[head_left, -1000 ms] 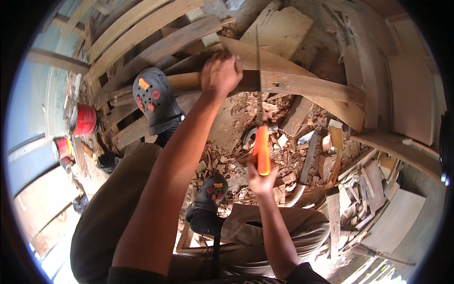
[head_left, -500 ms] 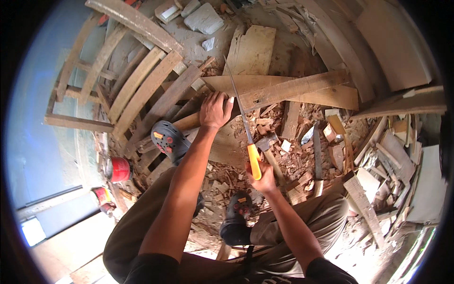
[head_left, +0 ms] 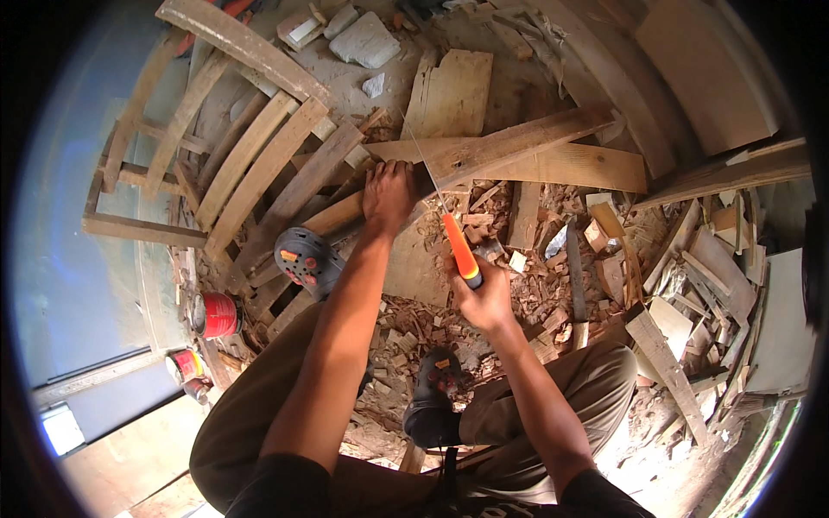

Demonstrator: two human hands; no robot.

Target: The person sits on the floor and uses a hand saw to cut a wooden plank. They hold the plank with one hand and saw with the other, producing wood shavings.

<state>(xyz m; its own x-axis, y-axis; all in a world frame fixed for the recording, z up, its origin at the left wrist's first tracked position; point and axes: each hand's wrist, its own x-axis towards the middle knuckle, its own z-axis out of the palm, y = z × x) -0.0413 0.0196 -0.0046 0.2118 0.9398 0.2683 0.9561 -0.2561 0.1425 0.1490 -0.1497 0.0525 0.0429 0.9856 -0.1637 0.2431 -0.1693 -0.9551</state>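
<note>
My right hand [head_left: 485,295] is closed round the orange-yellow handle of a handsaw [head_left: 460,249]. Its thin blade runs away from me and lies across a brown wooden plank [head_left: 518,142], just to the right of my left hand. My left hand [head_left: 389,197] grips that plank from above, fingers curled over the far edge. Under the plank, a paler board [head_left: 596,168] lies crosswise. My left foot, in a dark clog [head_left: 304,262], rests beside the plank's near left part. How deep the blade sits in the wood cannot be made out.
Wooden slat frames [head_left: 268,164] stand at the left, near a red can [head_left: 216,315]. Wood chips and offcuts [head_left: 553,302] litter the ground. Grey stone [head_left: 365,41] lies at the far side, and large panels [head_left: 708,78] lean at the far right.
My right hand and the saw handle have moved away from me, towards the plank. The plank's right end has shifted a little farther off. My left hand stays in place on the plank.
</note>
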